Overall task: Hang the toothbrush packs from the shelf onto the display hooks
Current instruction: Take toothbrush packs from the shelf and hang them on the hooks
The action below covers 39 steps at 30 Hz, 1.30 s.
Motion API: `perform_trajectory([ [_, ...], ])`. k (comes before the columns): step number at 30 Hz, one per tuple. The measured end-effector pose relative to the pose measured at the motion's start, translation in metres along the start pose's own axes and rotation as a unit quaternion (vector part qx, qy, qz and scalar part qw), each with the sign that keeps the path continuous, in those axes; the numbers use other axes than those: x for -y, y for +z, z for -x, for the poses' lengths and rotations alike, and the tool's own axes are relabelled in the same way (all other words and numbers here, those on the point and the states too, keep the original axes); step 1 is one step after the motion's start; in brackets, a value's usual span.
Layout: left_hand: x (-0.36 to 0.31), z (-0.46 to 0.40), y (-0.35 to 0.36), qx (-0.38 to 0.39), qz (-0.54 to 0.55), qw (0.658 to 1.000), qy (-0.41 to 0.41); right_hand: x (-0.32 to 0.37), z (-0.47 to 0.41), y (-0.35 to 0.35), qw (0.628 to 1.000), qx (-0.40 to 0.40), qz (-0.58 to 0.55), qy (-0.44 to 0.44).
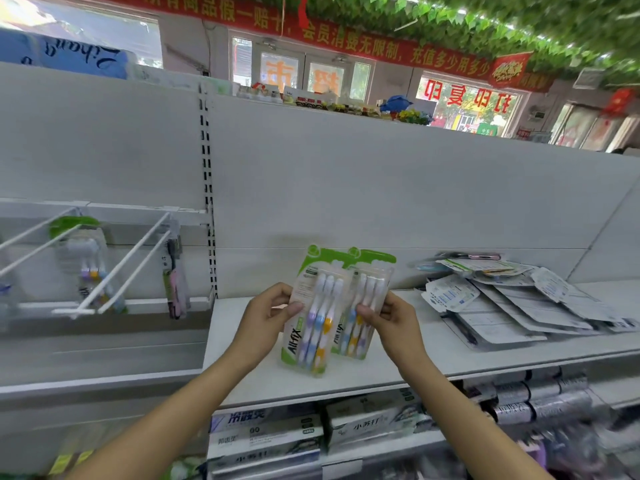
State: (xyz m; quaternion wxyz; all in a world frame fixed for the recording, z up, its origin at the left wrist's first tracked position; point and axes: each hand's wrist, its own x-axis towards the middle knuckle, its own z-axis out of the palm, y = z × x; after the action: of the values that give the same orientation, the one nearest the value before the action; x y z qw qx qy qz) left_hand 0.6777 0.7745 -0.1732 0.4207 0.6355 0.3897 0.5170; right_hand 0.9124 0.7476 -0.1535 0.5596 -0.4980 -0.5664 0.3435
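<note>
Green-topped toothbrush packs, one (313, 317) gripped in my left hand (266, 320), one (363, 306) in my right (391, 323), above the shelf (346, 379). Few packs hang on the display hooks (131, 261); a pile (512, 303) waits.

This is a shop. Two hands hold toothbrush packs (322, 317) in see-through wrapping, like things for sale. Under the packs runs a long white shelf (381, 372). To the right of the hands, a pile of flat packs (502, 303) lies on that shelf. Below the hands, boxes of toothpaste (270, 434) sit in rows on a lower shelf. To the left of the hands, white hooks (131, 261) stick out from the wall, and more packs (91, 268) hang there. Far above the hands, a red banner (346, 36) with yellow writing hangs near the windows, under green leaves (519, 26).
</note>
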Motion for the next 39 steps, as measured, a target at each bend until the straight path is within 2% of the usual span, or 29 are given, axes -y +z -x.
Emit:
perform_trajectory([
  [6,-0.006,0.057,-0.051,-0.013,0.035,0.999,-0.023,0.016,0.043,0.045,1.000,0.017,-0.022,-0.002],
  [11,-0.008,0.112,-0.093,-0.007,0.040,0.999,-0.036,0.028,0.083,0.090,0.996,0.070,-0.052,0.007],
  [19,-0.015,0.192,-0.166,-0.123,0.016,0.991,-0.054,0.045,0.120,0.162,0.983,0.175,-0.056,0.000],
  [25,-0.021,0.248,-0.220,-0.165,-0.010,0.985,-0.038,0.047,0.156,0.218,0.975,0.219,-0.032,0.012],
  [32,-0.027,0.280,-0.303,-0.220,-0.009,0.974,-0.042,0.067,0.175,0.298,0.973,0.228,0.019,-0.010],
  [39,-0.027,0.300,-0.393,-0.220,-0.014,0.975,-0.039,0.101,0.186,0.384,0.975,0.218,0.034,-0.034],
])
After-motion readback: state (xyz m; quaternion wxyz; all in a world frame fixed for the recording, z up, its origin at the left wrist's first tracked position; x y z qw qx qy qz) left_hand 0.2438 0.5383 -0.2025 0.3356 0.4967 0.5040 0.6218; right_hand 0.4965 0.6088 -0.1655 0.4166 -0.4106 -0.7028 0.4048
